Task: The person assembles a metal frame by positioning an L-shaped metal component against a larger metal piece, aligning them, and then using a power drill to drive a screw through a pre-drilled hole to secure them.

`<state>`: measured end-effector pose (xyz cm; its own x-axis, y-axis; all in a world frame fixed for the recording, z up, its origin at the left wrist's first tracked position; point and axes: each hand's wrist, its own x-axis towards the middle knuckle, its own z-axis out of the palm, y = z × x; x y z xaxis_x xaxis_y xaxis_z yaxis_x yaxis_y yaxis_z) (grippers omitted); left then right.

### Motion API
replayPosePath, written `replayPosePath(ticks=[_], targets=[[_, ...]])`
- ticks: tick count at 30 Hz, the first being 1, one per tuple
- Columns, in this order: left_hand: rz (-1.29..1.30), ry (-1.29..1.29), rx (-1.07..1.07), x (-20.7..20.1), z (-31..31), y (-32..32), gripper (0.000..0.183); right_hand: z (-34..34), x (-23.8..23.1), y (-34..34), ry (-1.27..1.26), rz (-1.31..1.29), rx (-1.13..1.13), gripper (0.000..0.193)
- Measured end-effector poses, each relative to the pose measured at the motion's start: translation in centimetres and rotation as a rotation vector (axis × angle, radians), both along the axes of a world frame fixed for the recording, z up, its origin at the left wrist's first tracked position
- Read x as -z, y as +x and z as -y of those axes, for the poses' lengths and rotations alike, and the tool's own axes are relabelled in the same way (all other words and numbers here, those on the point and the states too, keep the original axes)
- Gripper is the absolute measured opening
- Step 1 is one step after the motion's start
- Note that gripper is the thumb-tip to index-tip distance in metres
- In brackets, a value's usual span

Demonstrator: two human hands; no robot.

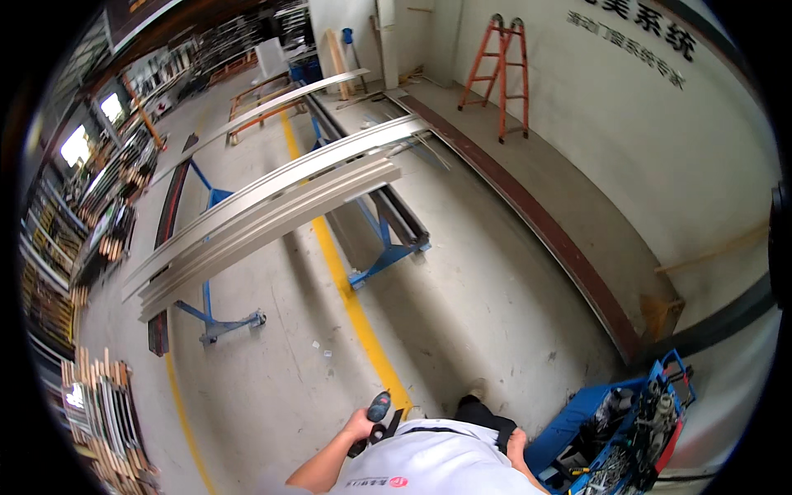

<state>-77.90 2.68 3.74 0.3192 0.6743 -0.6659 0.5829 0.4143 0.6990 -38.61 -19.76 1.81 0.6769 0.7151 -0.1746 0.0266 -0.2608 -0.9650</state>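
Low in the view, my left hand (360, 424) is closed round a dark cordless drill (379, 406), its tip pointing ahead and away from me. A black part beside the drill sits against my shirt, and I cannot make out what it is. My right hand (516, 448) hangs by my right hip, next to a black strap-like piece (505, 434). Its fingers are mostly hidden, so whether it holds anything does not show. Ahead, long pale metal profiles (272, 208) lie across two dark-topped rails on blue stands (388, 260).
A blue toolbox (557, 429) full of tools and hardware stands at my right. An orange stepladder (500, 78) leans by the right wall, beyond a long brown beam (536, 219). Racks of profiles (107, 421) line the left side. A yellow line (351, 301) runs along the floor.
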Motion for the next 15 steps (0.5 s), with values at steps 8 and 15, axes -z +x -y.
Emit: replayPosePath(ticks=[8, 15], targets=[[-0.109, -0.063, -0.643, 1.6, 2.1, -8.8, 0.036, -19.7, 9.3, 0.2, -0.536, -0.274, -0.997, 0.027], [0.123, -0.016, -1.006, -1.9, -0.8, -13.8, 0.033, -39.2, 19.8, -7.7, -0.589, -0.156, -1.362, 0.014]])
